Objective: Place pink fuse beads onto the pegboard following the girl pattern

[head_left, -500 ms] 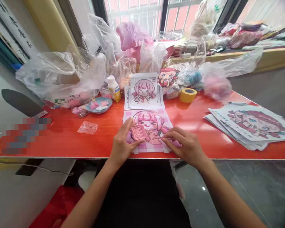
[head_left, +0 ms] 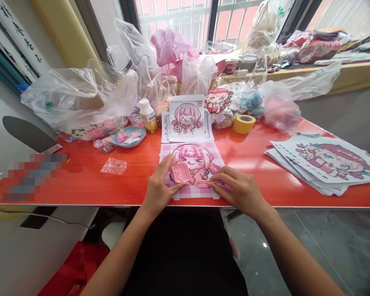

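Observation:
A small pink tray (head_left: pixel 181 173) with beads in it is pinched between the thumb and fingers of my left hand (head_left: pixel 160 181), over the left part of a pink checked bead board (head_left: pixel 189 192). My right hand (head_left: pixel 237 187) grips thin pink tweezers (head_left: pixel 206 181), whose tip is at the lower middle of the board. The board bears a partly beaded figure with pink hair and a dark outline. Behind it, a printed pattern sheet (head_left: pixel 187 117) shows a similar figure. Whether the tweezers hold a bead is too small to tell.
Behind stand a white and yellow bottle (head_left: pixel 147 116), a blue-grey dish (head_left: pixel 130 137), yellow tape (head_left: pixel 244 123) and heaped plastic bags (head_left: pixel 89 94). A small clear packet (head_left: pixel 114 165) lies left. Printed sheets (head_left: pixel 329 160) are stacked right.
My right hand and the tweezers have shifted slightly left and down over the board. The tray in my left hand has moved very slightly right.

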The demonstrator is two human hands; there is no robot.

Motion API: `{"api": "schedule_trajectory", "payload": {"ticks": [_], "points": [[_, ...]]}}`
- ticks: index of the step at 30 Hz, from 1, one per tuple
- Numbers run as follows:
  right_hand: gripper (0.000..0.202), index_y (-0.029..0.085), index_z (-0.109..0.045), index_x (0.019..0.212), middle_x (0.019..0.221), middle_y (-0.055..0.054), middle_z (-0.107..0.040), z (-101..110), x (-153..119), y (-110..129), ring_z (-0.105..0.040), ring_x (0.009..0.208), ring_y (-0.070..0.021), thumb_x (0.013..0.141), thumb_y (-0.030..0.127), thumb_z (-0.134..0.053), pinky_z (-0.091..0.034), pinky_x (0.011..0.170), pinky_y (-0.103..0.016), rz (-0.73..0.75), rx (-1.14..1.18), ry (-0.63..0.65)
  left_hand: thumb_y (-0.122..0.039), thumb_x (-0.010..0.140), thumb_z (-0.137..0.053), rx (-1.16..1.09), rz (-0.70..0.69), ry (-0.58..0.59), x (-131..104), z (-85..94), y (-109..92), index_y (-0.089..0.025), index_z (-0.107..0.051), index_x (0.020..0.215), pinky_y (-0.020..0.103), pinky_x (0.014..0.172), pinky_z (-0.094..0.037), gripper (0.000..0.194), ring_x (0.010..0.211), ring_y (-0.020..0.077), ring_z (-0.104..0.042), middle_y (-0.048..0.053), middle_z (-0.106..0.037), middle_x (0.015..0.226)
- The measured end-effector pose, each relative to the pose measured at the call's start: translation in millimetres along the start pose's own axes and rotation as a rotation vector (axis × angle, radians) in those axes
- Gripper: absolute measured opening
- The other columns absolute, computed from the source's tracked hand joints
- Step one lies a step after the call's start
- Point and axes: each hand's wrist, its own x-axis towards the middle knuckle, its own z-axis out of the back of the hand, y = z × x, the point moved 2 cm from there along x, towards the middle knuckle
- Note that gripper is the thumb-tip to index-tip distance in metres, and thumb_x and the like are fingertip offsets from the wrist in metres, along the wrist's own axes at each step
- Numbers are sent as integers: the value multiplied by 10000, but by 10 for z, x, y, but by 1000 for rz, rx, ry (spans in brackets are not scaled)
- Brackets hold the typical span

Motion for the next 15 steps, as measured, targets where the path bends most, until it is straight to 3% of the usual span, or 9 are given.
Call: {"api": "schedule_trajectory", "payload": {"ticks": [15], "points": [[139,209,-654,882,837,-22,-660,0,0,5,-635,716,-106,917,302,-556,-456,587,-209,6,-8,7,-353,725,-773,-25,-7,25,-1,-12,-3,-233,-368,1421,451,1069,-461,814,1251,253,-549,92,-626,1284]]}}
